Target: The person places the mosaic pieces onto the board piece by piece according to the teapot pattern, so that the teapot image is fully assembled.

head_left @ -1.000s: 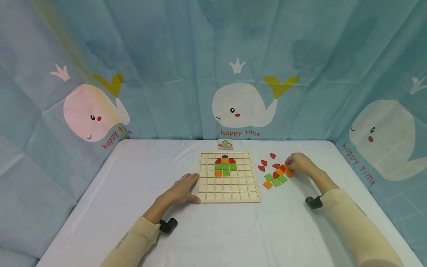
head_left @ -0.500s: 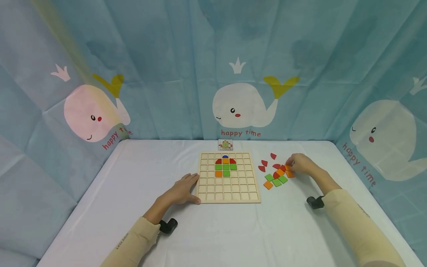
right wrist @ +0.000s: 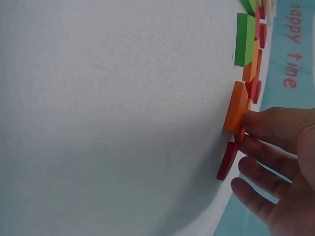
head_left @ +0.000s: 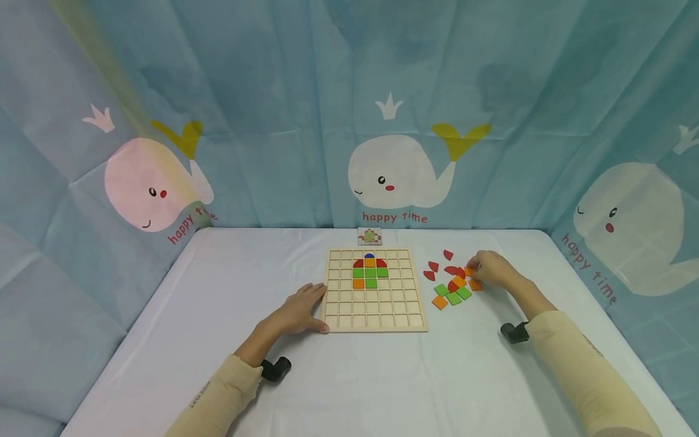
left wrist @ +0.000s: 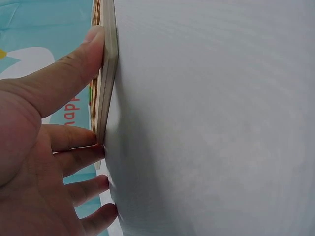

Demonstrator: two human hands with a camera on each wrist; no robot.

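Observation:
In the head view, my left hand (head_left: 299, 309) rests at the left edge of a wooden grid board (head_left: 382, 308), thumb by its near corner. The left wrist view shows the thumb (left wrist: 74, 71) against the board's side, the fingers loosely spread. My right hand (head_left: 491, 269) is over the far right of a loose tile pile, thumb and index finger pinching an orange square tile (head_left: 469, 271). Another orange tile (right wrist: 236, 108) lies just in front of the thumb, and a red tile (right wrist: 227, 161) lies below the fingers. Green, orange, red and blue tiles (head_left: 371, 273) sit in the board's upper cells.
A small picture card (head_left: 369, 237) lies behind the board. Loose red quarter-round tiles (head_left: 433, 266), green squares (head_left: 454, 298) and an orange square (head_left: 439, 302) are spread right of the board. A whale-print curtain (head_left: 273, 152) hangs around the white table (head_left: 371, 382).
My right fingers have shifted slightly, and the orange tile at them now shows apart from the orange one nearer me. The left hand and the board have stayed put.

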